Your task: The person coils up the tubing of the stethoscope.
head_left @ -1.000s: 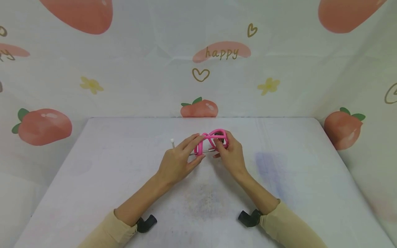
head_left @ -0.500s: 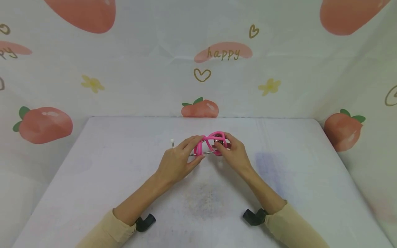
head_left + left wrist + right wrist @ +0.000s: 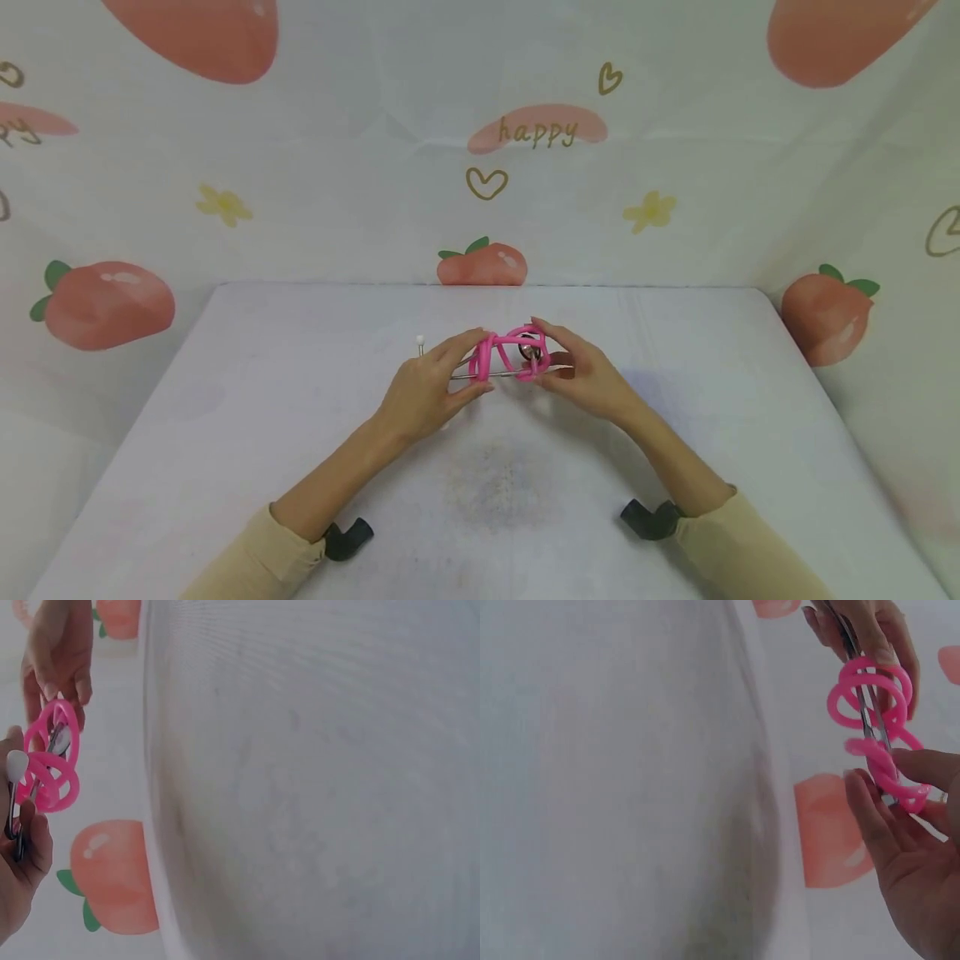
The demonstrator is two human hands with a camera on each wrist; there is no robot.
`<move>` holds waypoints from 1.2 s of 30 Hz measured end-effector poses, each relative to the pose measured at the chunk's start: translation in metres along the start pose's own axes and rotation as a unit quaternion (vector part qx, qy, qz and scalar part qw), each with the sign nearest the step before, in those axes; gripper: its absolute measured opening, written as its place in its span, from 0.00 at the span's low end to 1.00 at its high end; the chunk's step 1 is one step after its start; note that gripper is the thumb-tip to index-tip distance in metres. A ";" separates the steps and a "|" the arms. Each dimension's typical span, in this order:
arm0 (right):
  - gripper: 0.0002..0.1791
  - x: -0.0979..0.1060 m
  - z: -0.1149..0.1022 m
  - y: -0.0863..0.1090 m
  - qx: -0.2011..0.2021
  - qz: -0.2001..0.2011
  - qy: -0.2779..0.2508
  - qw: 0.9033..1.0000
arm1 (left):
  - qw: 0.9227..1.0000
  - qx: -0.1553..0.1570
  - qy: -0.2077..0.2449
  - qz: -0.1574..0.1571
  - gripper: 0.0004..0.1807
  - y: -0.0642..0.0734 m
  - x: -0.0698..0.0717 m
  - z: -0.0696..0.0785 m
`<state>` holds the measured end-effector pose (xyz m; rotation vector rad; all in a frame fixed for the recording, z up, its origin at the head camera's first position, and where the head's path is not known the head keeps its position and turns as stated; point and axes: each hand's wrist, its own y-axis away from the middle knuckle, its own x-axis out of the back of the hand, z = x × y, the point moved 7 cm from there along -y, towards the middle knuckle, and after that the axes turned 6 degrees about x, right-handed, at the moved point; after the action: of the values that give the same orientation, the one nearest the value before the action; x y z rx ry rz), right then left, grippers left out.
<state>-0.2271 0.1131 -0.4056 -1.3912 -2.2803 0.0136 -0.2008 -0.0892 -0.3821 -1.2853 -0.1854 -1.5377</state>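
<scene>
A bright pink coiled cord (image 3: 484,358) winds around slim metal rods (image 3: 868,712) above the table's far half. A shiny round metal end (image 3: 529,347) shows inside its right loops; the tool's exact kind is unclear. My left hand (image 3: 420,392) grips the coil's left end and the rods between thumb and fingers. From behind that hand sticks out a thin stem with a white tip (image 3: 16,765). My right hand (image 3: 592,379) pinches the coil's right end, fingers at the top and thumb below. The hands partly hide the rods' ends.
A white table (image 3: 225,433) lies under both hands, with bluish and grey smudges. Behind it hangs a white backdrop (image 3: 345,208) printed with fruit, hearts and flowers. Black angled pieces (image 3: 348,540) sit at both sleeve cuffs.
My right hand has moved to the right and opened its hold wider, its thumb leaving the front of the loops for their lower edge. The left hand has hardly moved.
</scene>
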 end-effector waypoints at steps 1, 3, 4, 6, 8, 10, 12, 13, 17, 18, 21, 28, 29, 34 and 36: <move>0.43 0.001 0.001 0.000 0.003 -0.005 -0.002 1.000 | 1.000 0.000 0.004 -0.003 0.41 0.000 0.000 0.000; 0.41 0.005 0.001 0.001 0.012 -0.008 0.015 1.000 | 1.000 -0.001 0.009 -0.009 0.41 0.000 -0.001 0.000; 0.40 0.007 0.001 0.002 0.015 -0.007 0.026 1.000 | 1.000 -0.002 0.012 -0.013 0.41 0.000 -0.002 0.000; 0.38 0.011 0.001 0.003 0.020 -0.006 0.049 0.999 | 1.000 0.000 0.018 -0.023 0.40 0.000 -0.003 0.000; 0.36 0.014 0.002 0.005 0.021 -0.004 0.082 0.996 | 0.999 0.004 0.024 -0.033 0.41 0.000 -0.005 0.000; 0.35 0.017 0.003 0.008 0.019 -0.006 0.102 0.995 | 0.998 0.010 0.035 -0.044 0.42 0.000 -0.006 -0.002; 0.35 0.018 0.005 0.010 0.016 -0.009 0.114 0.993 | 0.997 0.015 0.055 -0.057 0.42 0.001 -0.008 -0.003; 0.35 0.019 0.006 0.012 0.015 -0.010 0.120 0.993 | 0.996 0.016 0.065 -0.065 0.43 0.001 -0.009 -0.004; 0.35 0.026 0.013 0.017 -0.006 0.000 0.139 0.990 | 0.987 0.021 0.099 -0.122 0.47 0.002 -0.018 -0.008; 0.34 0.028 0.015 0.018 -0.013 0.004 0.144 0.990 | 0.985 0.024 0.100 -0.141 0.49 0.003 -0.021 -0.009; 0.34 0.032 0.022 0.021 -0.046 0.008 0.137 0.989 | 0.974 0.037 0.096 -0.203 0.55 0.006 -0.031 -0.013; 0.34 0.032 0.036 0.026 -0.094 -0.011 0.122 0.988 | 0.957 0.047 0.084 -0.275 0.59 0.011 -0.042 -0.020; 0.34 0.033 0.038 0.026 -0.099 -0.011 0.120 0.988 | 0.956 0.048 0.085 -0.276 0.59 0.011 -0.043 -0.020; 0.34 0.033 0.046 0.028 -0.113 -0.015 0.131 0.985 | 0.957 0.055 0.080 -0.275 0.57 0.009 -0.043 -0.024; 0.34 0.034 0.047 0.028 -0.108 -0.014 0.140 0.984 | 0.958 0.059 0.076 -0.271 0.57 0.008 -0.043 -0.026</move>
<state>-0.2344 0.1658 -0.4414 -1.3679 -2.1127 -0.4239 -0.2173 -0.0835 -0.4302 -1.0619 -0.5575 -2.0472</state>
